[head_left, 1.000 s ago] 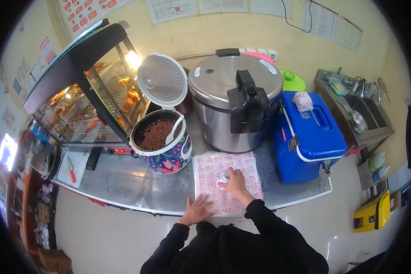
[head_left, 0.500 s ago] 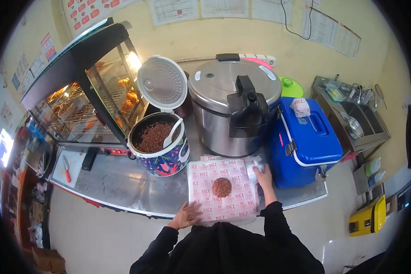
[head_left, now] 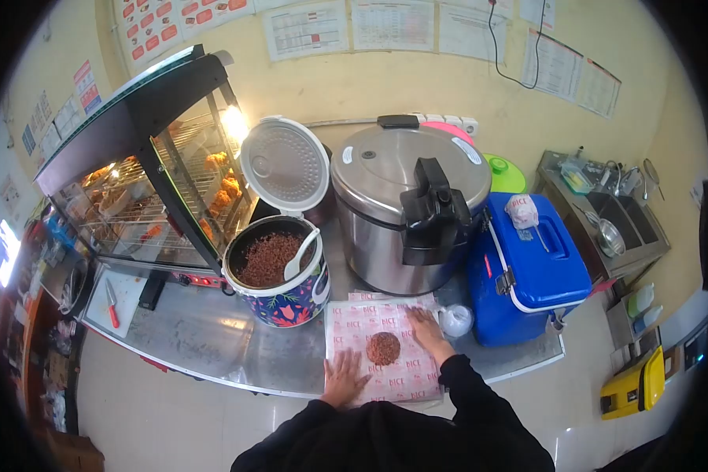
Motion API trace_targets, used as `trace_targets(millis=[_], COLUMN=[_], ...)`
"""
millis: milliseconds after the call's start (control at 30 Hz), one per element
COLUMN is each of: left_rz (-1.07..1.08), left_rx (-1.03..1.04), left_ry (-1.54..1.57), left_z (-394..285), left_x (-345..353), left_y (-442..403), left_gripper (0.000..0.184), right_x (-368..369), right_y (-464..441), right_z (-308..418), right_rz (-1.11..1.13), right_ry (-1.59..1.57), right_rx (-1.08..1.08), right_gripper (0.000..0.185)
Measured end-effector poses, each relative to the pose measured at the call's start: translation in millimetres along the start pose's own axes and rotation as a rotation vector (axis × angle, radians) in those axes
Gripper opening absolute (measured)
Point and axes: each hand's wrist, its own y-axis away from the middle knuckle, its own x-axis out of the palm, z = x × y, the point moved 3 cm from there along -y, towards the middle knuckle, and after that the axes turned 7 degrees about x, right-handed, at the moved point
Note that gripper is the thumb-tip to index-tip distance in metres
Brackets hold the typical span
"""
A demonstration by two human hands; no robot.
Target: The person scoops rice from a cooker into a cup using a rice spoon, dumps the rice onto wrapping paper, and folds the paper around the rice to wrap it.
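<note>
A round mound of reddish-brown rice [head_left: 383, 348] lies on printed wrapping paper [head_left: 362, 318] on the metal counter. My left hand [head_left: 344, 379] is flat on the paper's lower left part, fingers apart, holding nothing. On the paper's right side rests my right hand [head_left: 427, 329], open and empty, just left of a small clear-white bowl [head_left: 456, 320] that stands on the counter. Behind the paper to the left, an open flowered container [head_left: 283, 303] holds more of the rice, with a white scoop [head_left: 300, 253] in it.
A large steel cooker [head_left: 385, 252] stands behind the paper. To its right is a blue cooler box [head_left: 543, 271] with a wrapped packet [head_left: 521, 211] on top. A lit food warmer [head_left: 141, 189] and a knife [head_left: 112, 304] on a white board [head_left: 127, 287] are at left.
The bowl has left the paper's middle, uncovering the rice mound, and now stands at the right. My right hand has let go of it and moved left; my left hand has moved onto the paper.
</note>
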Motion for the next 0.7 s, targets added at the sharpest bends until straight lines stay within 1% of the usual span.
trace_targets(millis=[67, 100, 133, 233, 333, 400, 467, 500, 567, 600, 667, 700], left_rz=[0.005, 0.013, 0.018, 0.134, -0.129, -0.237, -0.029, 0.074, 0.092, 0.103, 0.046, 0.020], left_rx=[0.015, 0.022, 0.009, -0.173, 0.020, 0.160, 0.188, 0.206, 0.293, 0.338, 0.379, 0.397], left_ry=[-0.001, 0.003, 0.034, 0.161, 0.127, 0.038, 0.012, -0.001, 0.054, 0.080, 0.214, 0.281], left_z=[3, 1, 0, -5, -8, -13, -8, -6, -2, 0, 2, 3], left_x=[-2, -6, -10, -37, -68, -74, -63, -55, -45, -41, -39, -40], left_y=[0, 2, 1, -19, -68, -106, -139, -151, -167, -171, -175, -174], left_gripper=[0.069, 0.070, 0.066, 0.061, 0.060, 0.054, 0.048, 0.044, 0.041, 0.039, 0.039, 0.039], right_x=[9, 5, 0, -13, -25, -26, -21, -22, -26, -29, -36, -34], right_y=[5, 6, 11, 21, 27, 32, 37, 40, 40, 39, 30, 25], right_z=[-4, 1, 4, 10, 15, 15, 9, 7, 10, 11, 10, -1], right_rz=[0.030, -0.001, -0.030, -0.167, -0.272, -0.326, -0.386, -0.383, -0.384, -0.403, -0.438, -0.303], right_ry=[0.009, -0.002, -0.011, -0.090, -0.164, -0.189, -0.196, -0.255, -0.374, -0.625, -1.133, -1.098], right_rx=[0.014, 0.009, 0.006, -0.031, -0.035, -0.028, -0.027, 0.010, 0.091, 0.200, 0.410, 0.420], right_gripper=[0.057, 0.057, 0.057, 0.052, 0.045, 0.042, 0.040, 0.040, 0.040, 0.042, 0.047, 0.046])
